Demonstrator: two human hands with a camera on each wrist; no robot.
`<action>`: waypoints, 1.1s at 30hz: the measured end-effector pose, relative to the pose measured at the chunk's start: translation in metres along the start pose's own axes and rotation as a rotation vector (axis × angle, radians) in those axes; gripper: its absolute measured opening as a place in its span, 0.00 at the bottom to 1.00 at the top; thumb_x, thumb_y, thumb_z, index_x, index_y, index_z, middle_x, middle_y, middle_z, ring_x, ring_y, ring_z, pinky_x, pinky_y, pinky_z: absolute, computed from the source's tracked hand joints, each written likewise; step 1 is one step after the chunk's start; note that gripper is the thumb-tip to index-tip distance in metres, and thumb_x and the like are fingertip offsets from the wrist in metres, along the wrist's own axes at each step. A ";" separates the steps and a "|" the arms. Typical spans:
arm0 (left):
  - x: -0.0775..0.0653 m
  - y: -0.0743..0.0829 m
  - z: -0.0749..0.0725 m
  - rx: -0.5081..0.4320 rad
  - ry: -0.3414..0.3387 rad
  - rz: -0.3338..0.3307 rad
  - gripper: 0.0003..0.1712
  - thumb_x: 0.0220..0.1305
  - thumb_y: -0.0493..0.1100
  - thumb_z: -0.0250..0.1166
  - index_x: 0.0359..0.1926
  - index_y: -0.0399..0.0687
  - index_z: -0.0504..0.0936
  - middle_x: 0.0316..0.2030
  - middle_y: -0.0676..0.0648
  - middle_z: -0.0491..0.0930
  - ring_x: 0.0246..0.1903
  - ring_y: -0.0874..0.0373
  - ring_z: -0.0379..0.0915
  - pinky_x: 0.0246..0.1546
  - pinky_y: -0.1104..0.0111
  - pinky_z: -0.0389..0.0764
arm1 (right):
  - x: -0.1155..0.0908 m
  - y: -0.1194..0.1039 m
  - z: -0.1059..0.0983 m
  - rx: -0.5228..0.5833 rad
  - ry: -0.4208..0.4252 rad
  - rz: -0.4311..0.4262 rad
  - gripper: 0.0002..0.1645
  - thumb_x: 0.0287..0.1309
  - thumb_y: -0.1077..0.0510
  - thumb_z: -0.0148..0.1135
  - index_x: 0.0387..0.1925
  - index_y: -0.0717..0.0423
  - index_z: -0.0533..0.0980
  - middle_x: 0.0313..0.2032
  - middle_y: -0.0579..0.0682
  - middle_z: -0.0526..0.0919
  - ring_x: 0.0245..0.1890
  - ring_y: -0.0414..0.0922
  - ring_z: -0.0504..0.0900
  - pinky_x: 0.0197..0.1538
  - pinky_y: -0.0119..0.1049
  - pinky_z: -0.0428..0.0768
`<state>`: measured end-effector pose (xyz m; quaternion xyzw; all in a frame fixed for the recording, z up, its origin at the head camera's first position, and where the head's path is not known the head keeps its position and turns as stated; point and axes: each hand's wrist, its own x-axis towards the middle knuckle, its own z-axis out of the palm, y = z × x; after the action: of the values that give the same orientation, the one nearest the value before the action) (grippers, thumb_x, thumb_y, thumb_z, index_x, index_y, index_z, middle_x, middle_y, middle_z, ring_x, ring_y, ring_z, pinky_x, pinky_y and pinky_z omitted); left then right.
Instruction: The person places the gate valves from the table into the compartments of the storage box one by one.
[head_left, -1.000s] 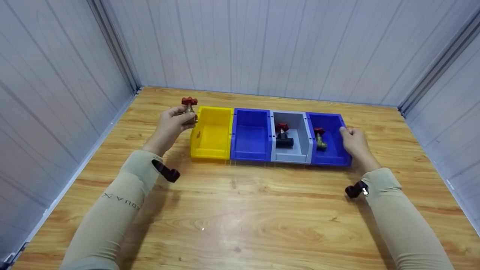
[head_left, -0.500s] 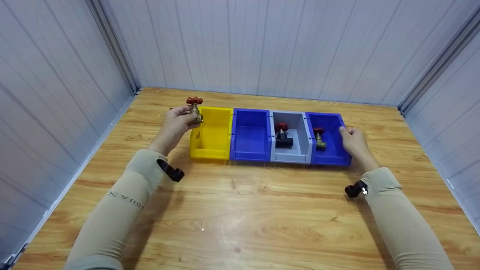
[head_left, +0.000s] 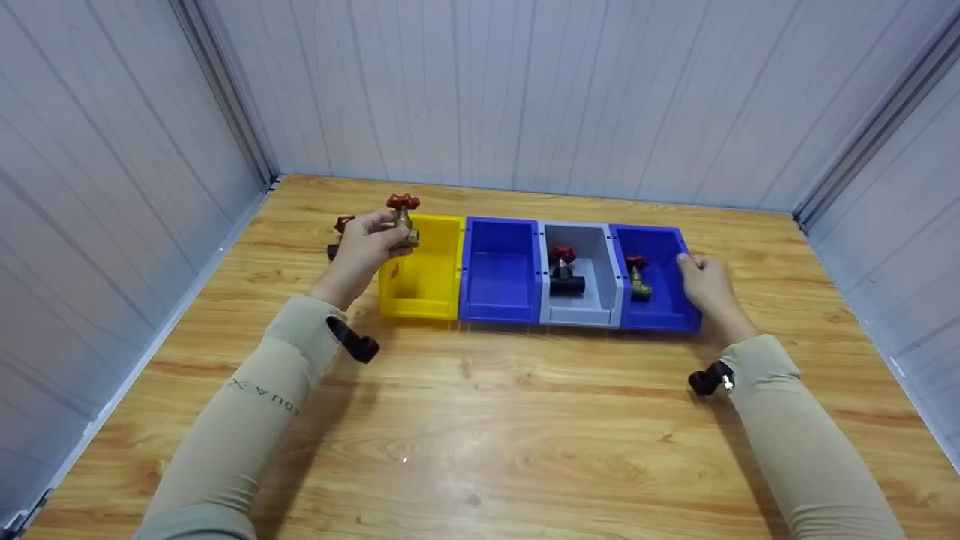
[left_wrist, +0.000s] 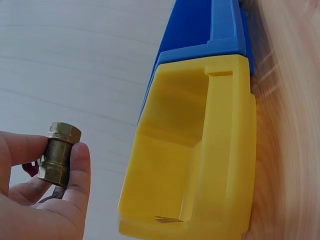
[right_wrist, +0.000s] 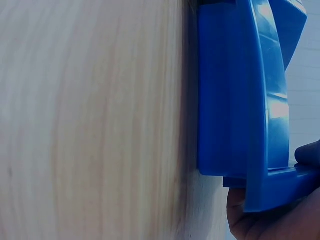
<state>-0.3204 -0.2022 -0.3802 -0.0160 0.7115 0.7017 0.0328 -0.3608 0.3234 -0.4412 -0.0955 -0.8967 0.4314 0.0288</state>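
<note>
My left hand [head_left: 365,251] pinches a brass valve [head_left: 406,225] with a red handwheel, held upright over the back left part of the yellow bin [head_left: 420,308]. In the left wrist view the valve's brass body [left_wrist: 59,152] sits between thumb and fingers, its red wheel mostly hidden behind them. My right hand [head_left: 709,285] grips the outer side wall of the right-hand blue bin [head_left: 679,304], thumb over the rim. Inside that bin lies a smaller brass valve [head_left: 639,281] with a red wheel. The grey bin [head_left: 600,315] holds a black valve [head_left: 568,281], also red-wheeled.
Another blue bin [head_left: 500,309] stands between the yellow and grey ones, all joined in a row on the wooden table [head_left: 480,420]. Partly behind my left hand, another red-wheeled black valve [head_left: 334,251] is on the table. Pale panel walls [head_left: 495,97] enclose the back and sides.
My left hand has moved right with the brass valve, from the yellow bin's left edge to over the bin. The black valve behind that hand has come into view. My right hand stays put.
</note>
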 end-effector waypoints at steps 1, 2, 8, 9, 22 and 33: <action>0.001 0.000 0.001 0.003 0.001 -0.001 0.29 0.84 0.37 0.56 0.79 0.33 0.67 0.73 0.30 0.70 0.62 0.48 0.79 0.69 0.60 0.81 | 0.000 0.000 0.000 0.002 -0.002 0.007 0.26 0.85 0.42 0.45 0.28 0.51 0.66 0.25 0.42 0.67 0.32 0.43 0.69 0.33 0.34 0.70; 0.001 -0.001 0.002 0.007 0.003 -0.002 0.29 0.84 0.37 0.57 0.79 0.33 0.67 0.73 0.30 0.71 0.63 0.47 0.79 0.69 0.60 0.82 | 0.000 0.000 0.000 0.004 -0.003 0.011 0.26 0.85 0.42 0.45 0.28 0.51 0.66 0.26 0.42 0.67 0.32 0.43 0.69 0.34 0.34 0.71; 0.004 -0.001 0.008 0.021 0.001 0.001 0.28 0.83 0.37 0.58 0.78 0.34 0.69 0.73 0.30 0.73 0.63 0.47 0.80 0.65 0.62 0.84 | -0.002 -0.001 0.002 -0.005 0.004 0.009 0.25 0.84 0.43 0.45 0.29 0.52 0.65 0.27 0.44 0.67 0.33 0.43 0.69 0.35 0.34 0.71; 0.004 -0.001 0.009 0.020 -0.004 0.003 0.28 0.83 0.37 0.58 0.78 0.34 0.69 0.72 0.30 0.73 0.62 0.47 0.81 0.65 0.62 0.84 | -0.002 -0.001 0.002 -0.008 0.007 0.007 0.25 0.84 0.43 0.45 0.29 0.52 0.65 0.27 0.44 0.67 0.33 0.43 0.69 0.34 0.34 0.70; 0.007 0.003 0.021 0.027 -0.021 -0.006 0.28 0.83 0.36 0.58 0.77 0.33 0.70 0.71 0.32 0.74 0.65 0.43 0.80 0.67 0.60 0.83 | 0.000 -0.001 0.002 -0.035 0.015 -0.021 0.26 0.85 0.44 0.45 0.27 0.51 0.63 0.24 0.42 0.64 0.30 0.43 0.67 0.32 0.35 0.68; 0.010 0.003 0.035 0.009 -0.075 -0.003 0.27 0.83 0.36 0.58 0.76 0.30 0.70 0.70 0.31 0.74 0.62 0.46 0.81 0.68 0.59 0.83 | -0.003 -0.001 0.001 -0.024 0.017 0.007 0.24 0.85 0.44 0.44 0.30 0.52 0.65 0.28 0.44 0.66 0.34 0.44 0.68 0.35 0.35 0.70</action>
<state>-0.3299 -0.1669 -0.3778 0.0095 0.7129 0.6986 0.0605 -0.3586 0.3214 -0.4414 -0.1026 -0.9011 0.4198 0.0338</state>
